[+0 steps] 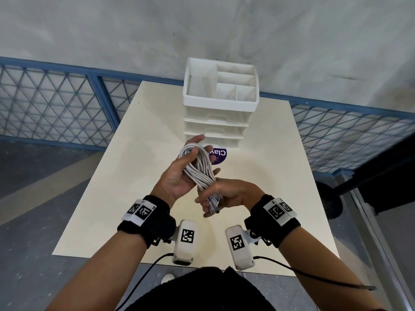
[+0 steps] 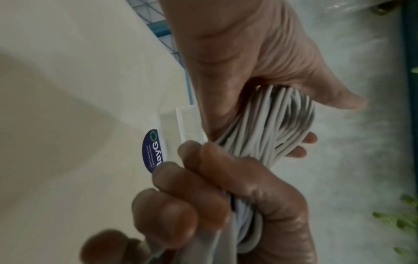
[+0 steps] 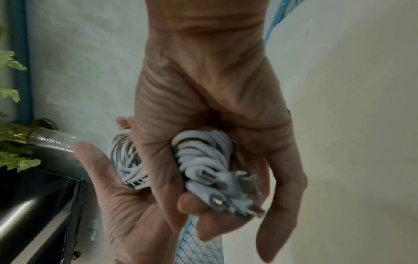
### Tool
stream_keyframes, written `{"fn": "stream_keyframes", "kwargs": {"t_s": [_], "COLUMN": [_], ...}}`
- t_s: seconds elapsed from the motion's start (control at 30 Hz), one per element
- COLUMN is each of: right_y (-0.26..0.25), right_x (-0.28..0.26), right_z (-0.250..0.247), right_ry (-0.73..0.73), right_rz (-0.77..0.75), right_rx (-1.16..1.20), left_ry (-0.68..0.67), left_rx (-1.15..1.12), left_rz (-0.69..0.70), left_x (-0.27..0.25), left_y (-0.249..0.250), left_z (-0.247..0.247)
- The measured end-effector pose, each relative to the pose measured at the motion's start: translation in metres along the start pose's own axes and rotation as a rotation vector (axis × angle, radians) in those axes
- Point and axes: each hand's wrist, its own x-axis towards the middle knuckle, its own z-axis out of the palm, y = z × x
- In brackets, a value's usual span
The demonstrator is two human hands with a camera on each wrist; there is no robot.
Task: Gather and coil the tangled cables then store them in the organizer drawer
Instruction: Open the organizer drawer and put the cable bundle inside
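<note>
A bundle of white cables (image 1: 202, 167) is wound into long loops and held above the cream table (image 1: 125, 176). My left hand (image 1: 195, 153) holds the upper loops (image 2: 271, 128), with the thumb across the front and the fingers behind. My right hand (image 1: 211, 196) grips the lower end, fingers curled round it. Several plugs (image 3: 228, 189) stick out below that grip. The white organizer (image 1: 221, 97) stands at the table's far edge, with open compartments on top. Its drawers (image 1: 215, 122) are pushed in.
A round purple sticker (image 1: 219, 154) lies on the table in front of the organizer. A blue mesh fence (image 1: 56, 104) runs behind the table on both sides. Dark equipment (image 1: 381, 180) stands to the right. The wrist-camera leads hang near the table's front edge (image 1: 269, 272).
</note>
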Motion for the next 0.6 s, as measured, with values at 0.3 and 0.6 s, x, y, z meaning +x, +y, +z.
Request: {"fn": "stream_keyframes", "kwargs": {"t_s": [0.3,0.6], "right_y": [-0.005,0.008], "right_x": [0.001,0.017], "right_z": [0.017,0.028], "right_ry": [0.380,0.776], "right_rz": [-0.111,-0.272], "right_rx": [-0.236,-0.613], "left_ry": [0.371,0.737], "left_rx": [-0.033,-0.043], "left_rz": [0.099,0.087], "left_x": [0.006,0.017], "left_y": [0.006,0.002], "left_z": [0.022,0.015]}}
